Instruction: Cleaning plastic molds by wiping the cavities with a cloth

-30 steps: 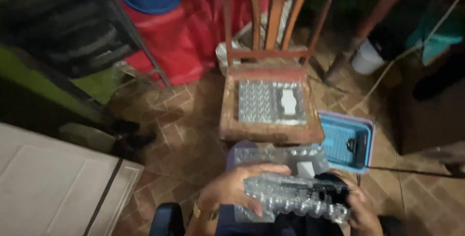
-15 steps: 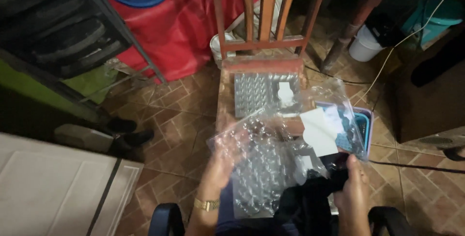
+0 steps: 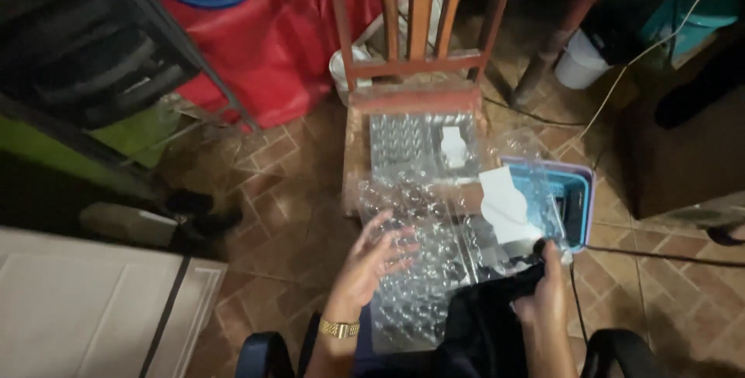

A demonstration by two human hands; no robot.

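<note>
Clear plastic, dimpled all over: an opened clamshell tray [image 3: 434, 261] lay spread across my lap and forward toward the wooden chair [image 3: 411, 98]. My left hand [image 3: 372, 258] rested flat on its near-left part, fingers spread wide, pressing rather than gripping. My right hand [image 3: 547, 289] was closed on the tray's right edge, where the plastic met a dark cloth [image 3: 485, 324] over my knees. A white paper label [image 3: 503, 207] showed on the raised flap.

A second clear tray [image 3: 423, 145] of the same dimpled kind sat flat on the chair seat, a small white label on it too. Beside the chair's right front leg stood a blue plastic bin [image 3: 570, 199], partly hidden by my tray's flap.

Progress, as I judged it: one tray set down on the seat, one in hand, opened out but not yet placed. Cells in both looked empty, though the blur left that uncertain. Brick floor [image 3: 264, 184] under everything.
</note>
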